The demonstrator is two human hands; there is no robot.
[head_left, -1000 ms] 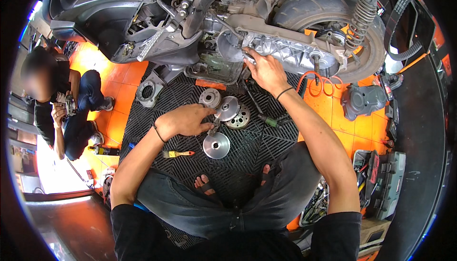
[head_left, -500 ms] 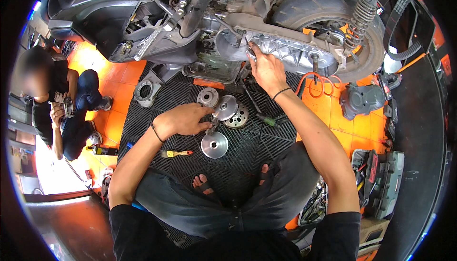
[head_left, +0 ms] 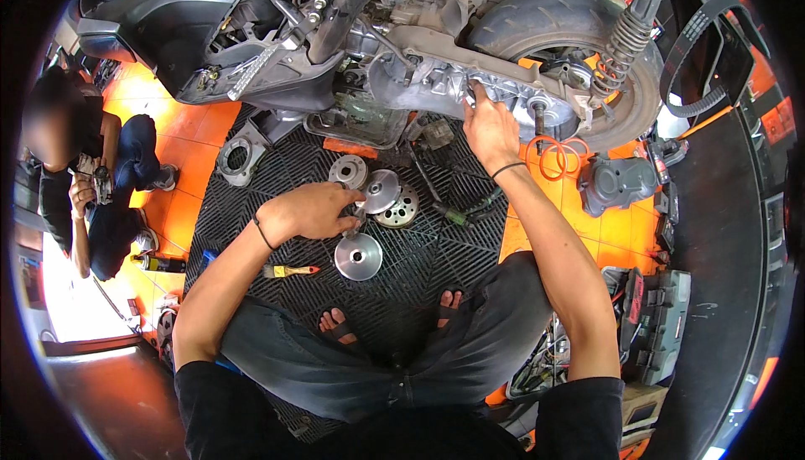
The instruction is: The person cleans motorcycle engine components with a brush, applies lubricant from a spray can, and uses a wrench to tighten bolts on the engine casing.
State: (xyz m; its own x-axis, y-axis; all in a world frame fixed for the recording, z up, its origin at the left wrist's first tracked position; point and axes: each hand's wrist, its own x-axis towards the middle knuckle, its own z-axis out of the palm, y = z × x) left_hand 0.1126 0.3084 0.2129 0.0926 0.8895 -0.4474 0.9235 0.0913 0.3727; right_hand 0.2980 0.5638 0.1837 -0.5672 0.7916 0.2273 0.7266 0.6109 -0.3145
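Black grid mat is laid over orange floor. Near its middle, a metal disc is touched by the curled left hand; the right hand is pressed, fingers together, against the scooter's engine case at the far edge.

Orange floor tiles under black grid-pattern mat. Silver metal discs shine on mat; small brush shows yellow handle with red band. Scooter body panels dark grey, rear tyre black, engine casing bare silver-grey. Orange rings beside grey cover. Black band on wrist of left hand; same on wrist of right hand. Person's shirt black, trousers dark blue-grey. Seated co-worker in dark blue trousers.
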